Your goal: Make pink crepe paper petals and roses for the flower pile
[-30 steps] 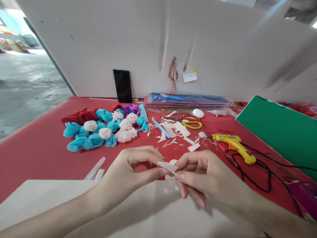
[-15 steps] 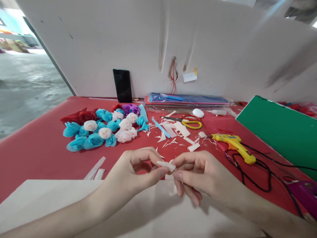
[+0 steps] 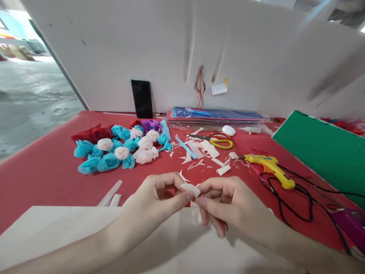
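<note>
Between my two hands is a small piece of white crepe paper [image 3: 190, 189], lying roughly level. My left hand [image 3: 164, 196] pinches its left end between thumb and index finger. At the other end, the thumb and index finger of my right hand [image 3: 225, 199] close on its tip, while the lower fingers curl loosely below. Both hands are above the near edge of the red table, over a large pale sheet [image 3: 159, 251]. White paper scraps [image 3: 196, 163] lie scattered just beyond my fingers.
Blue, white, red and purple paper flowers [image 3: 108, 161] cluster at left. Scissors [image 3: 221, 142] and a blue stick [image 3: 186, 147] lie among the scraps. At right are a yellow glue gun [image 3: 269, 167] with black cord and a green board [image 3: 322, 152]. A phone [image 3: 142, 99] leans at the back.
Both hands have shifted very slightly, still pinching the white paper. The piece now shows a broader face between the fingers. Nothing else on the table has moved.
</note>
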A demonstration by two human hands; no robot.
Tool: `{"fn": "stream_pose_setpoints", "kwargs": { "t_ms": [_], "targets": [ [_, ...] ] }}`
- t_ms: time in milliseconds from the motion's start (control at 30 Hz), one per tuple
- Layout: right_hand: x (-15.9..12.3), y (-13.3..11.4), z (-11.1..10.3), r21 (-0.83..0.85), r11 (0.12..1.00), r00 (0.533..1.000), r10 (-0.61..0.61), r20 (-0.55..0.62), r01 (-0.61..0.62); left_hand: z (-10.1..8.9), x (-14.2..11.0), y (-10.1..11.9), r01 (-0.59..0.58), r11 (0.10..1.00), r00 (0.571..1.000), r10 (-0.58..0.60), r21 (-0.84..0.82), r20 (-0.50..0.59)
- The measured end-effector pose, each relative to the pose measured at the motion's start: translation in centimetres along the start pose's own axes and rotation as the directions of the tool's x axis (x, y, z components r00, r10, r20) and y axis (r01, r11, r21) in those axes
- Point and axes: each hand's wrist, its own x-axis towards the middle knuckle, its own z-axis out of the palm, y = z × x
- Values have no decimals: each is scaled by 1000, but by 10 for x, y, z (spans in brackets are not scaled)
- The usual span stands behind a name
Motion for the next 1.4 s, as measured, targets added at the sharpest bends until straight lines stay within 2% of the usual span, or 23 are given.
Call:
{"fn": "stream_pose_setpoints", "kwargs": {
  "t_ms": [300,500,633,867,1400],
  "targets": [
    [1,4,2,-12,1000,999,-29,-45,29,2,-1,-3,-34,999,999,34,16,8],
    [2,4,3,13,1000,998,-15,-56,15,3,-2,-1,-37,998,999,38,-52,23],
    [2,4,3,30,999,999,-25,-42,26,3,-2,-1,-34,996,999,34,-84,-4],
    [3,3,2,60,997,998,-49,-32,51,1,0,0,-8,1000,1000,7,-16,-29],
    [2,1,2,88,996,998,-14,-56,19,2,2,0,8,1000,999,-8,-9,-31]
  ]
}}
